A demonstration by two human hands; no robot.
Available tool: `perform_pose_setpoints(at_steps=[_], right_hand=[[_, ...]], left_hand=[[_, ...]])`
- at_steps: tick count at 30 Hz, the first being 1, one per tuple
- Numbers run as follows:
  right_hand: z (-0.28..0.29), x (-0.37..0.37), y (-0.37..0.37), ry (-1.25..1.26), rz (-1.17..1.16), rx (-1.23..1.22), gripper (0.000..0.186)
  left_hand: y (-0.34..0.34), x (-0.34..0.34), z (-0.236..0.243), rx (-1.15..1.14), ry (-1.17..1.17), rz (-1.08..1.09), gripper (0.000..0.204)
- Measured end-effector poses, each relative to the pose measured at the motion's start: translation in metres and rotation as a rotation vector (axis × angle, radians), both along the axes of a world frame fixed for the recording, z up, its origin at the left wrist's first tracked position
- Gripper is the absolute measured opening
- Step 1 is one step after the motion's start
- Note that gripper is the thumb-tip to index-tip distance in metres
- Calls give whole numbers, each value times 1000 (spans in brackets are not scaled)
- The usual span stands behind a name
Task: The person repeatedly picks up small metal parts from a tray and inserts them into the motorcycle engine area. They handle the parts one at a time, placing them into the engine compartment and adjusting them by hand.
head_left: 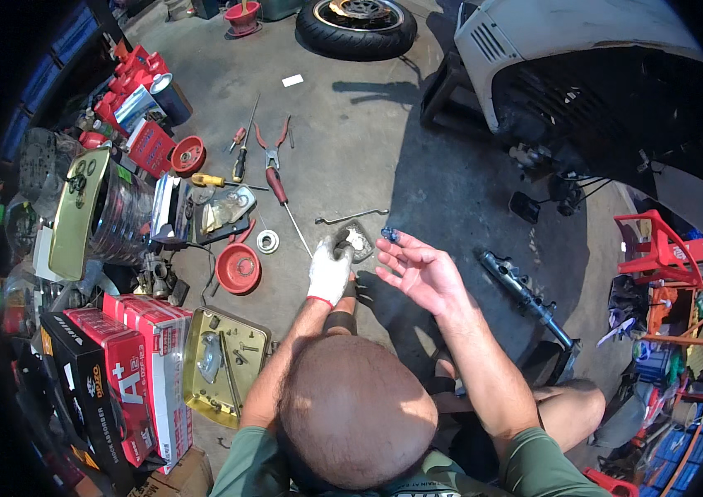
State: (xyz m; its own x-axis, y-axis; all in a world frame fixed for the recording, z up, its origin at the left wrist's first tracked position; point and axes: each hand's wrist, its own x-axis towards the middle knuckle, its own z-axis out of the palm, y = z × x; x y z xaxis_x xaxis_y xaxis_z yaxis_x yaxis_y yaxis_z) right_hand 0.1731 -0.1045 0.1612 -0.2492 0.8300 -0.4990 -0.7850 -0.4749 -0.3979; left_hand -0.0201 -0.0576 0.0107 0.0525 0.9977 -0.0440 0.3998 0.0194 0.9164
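My left hand (331,269) wears a white glove with a red cuff and dirt-darkened fingers. Those fingers are curled in; whatever they may hold is hidden. Beside them on the floor lies a small dark square tray (358,240) with whitish stuff in it. My bare right hand (426,277) pinches a small dark blue part (389,234) at its fingertips, the other fingers loosely bent. Just beyond the tray is a bent wrench (351,216). A long screwdriver (278,187) with a dark red handle points toward my glove.
Pliers (272,153), a red bowl (237,268) and a metal ring (267,242) lie leftward. A yellowish tray (194,385) holds bolts beside stacked boxes (153,364). Rightward lies a fork leg (525,298), near a red stool (658,244). A wheel (356,45) lies far off.
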Motion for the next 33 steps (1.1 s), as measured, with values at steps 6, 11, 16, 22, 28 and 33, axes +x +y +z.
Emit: perform_pose_setpoints(at_steps=[6, 11, 16, 22, 28, 33], right_hand=[[-14, -5, -7, -130, 16, 5, 35], [-17, -11, -6, -156, 2, 25, 32], [-7, -12, -7, -161, -58, 37, 30], [4, -2, -14, -187, -135, 96, 27], [34, 9, -18, -196, -217, 166, 25], [52, 29, -25, -173, -302, 237, 22]], left_hand=[[-20, -3, 24, -202, -202, -17, 39], [-23, -11, 14, -379, -361, -47, 40], [-25, -15, 24, -264, -201, -50, 37], [-30, -19, 28, -263, -101, -114, 38], [-24, -30, 27, -157, -73, -139, 35], [-6, -34, 58, -136, -11, -216, 36]])
